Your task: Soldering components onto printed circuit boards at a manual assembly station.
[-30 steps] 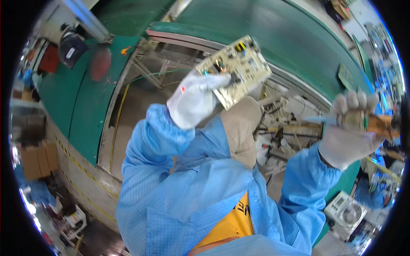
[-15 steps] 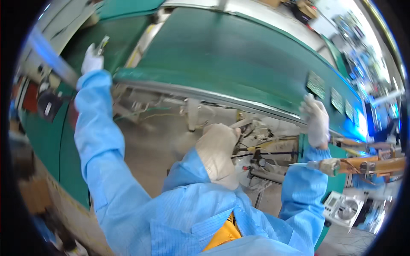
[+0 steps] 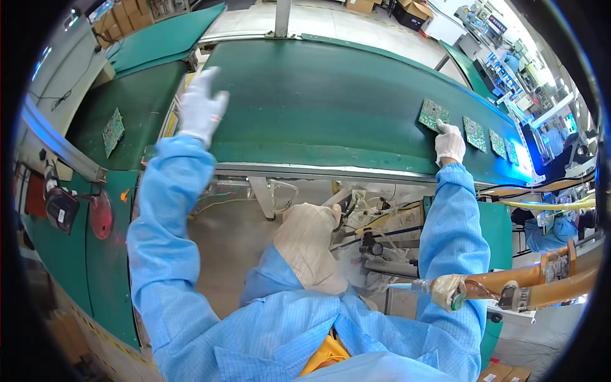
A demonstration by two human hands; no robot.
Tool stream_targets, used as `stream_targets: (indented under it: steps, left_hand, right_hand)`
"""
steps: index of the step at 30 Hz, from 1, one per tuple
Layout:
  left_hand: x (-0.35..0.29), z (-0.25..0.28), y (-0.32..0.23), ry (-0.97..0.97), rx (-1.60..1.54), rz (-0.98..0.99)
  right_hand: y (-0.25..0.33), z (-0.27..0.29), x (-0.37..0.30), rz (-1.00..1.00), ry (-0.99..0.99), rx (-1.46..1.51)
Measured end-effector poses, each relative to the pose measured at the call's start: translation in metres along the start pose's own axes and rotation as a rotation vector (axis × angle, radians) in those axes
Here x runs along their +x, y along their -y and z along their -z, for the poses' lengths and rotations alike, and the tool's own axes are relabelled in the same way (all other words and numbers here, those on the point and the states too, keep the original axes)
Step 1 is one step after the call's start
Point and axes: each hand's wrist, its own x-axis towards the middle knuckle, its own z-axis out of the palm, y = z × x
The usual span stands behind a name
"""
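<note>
My left hand, in a white glove, is raised over the left end of the wide green conveyor belt. Its fingers are spread and hold nothing. To its left, one green circuit board lies tilted on the smaller dark green belt. At the right, my gloved right hand pinches the near corner of another circuit board, its thumb on the upper face. The fingers below that corner are partly hidden. More circuit boards lie in a row on the belt to the right of this hand.
An orange-brown jointed arm with a pale blue nozzle reaches in from the right, beside my right forearm. A metal rail edges the belt; hoses and cables hang below. A metal post stands at the far side. A black device sits left.
My left hand has moved right, away from the smaller belt, leaving a circuit board there. My right hand has moved onto the nearest board of the row. The whole view has shifted.
</note>
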Motion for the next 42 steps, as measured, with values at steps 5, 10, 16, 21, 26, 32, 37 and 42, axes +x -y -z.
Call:
stream_targets:
  steps: [5, 10, 16, 21, 26, 32, 37, 42]
  left_hand:
    - [-0.028, -0.043, -0.116, 0.265, 0.001, -0.377]
    - [-0.037, -0.077, -0.193, 0.247, -0.053, -0.699]
    - [-0.04, -0.08, -0.182, 0.332, -0.204, -0.453]
    - [-0.073, -0.012, -0.135, 0.33, -1.52, 0.464]
    - [-0.124, 0.054, -0.08, 0.267, -1.791, 0.75]
    - [-0.19, 0.133, -0.033, -0.083, -1.723, 0.753]
    - [-0.24, 0.19, 0.026, -0.333, -1.176, 0.65]
    - [-0.265, 0.249, 0.043, -0.584, -1.151, 0.716]
  right_hand:
    - [0.068, 0.026, -0.024, 0.294, -0.241, 0.083]
    - [0.146, 0.075, -0.07, 0.328, -0.087, 0.3]
    - [0.162, 0.129, -0.082, -0.049, 0.313, 1.265]
    - [0.11, 0.194, -0.108, -0.15, 0.537, 2.276]
    - [0.102, 0.234, -0.17, 0.138, 0.281, 2.023]
    - [0.154, 0.248, -0.199, 0.034, 0.071, 1.553]
    - [0.168, 0.242, -0.215, 0.126, 0.009, 1.672]
    - [0.185, 0.243, -0.213, -0.122, -0.023, 1.673]
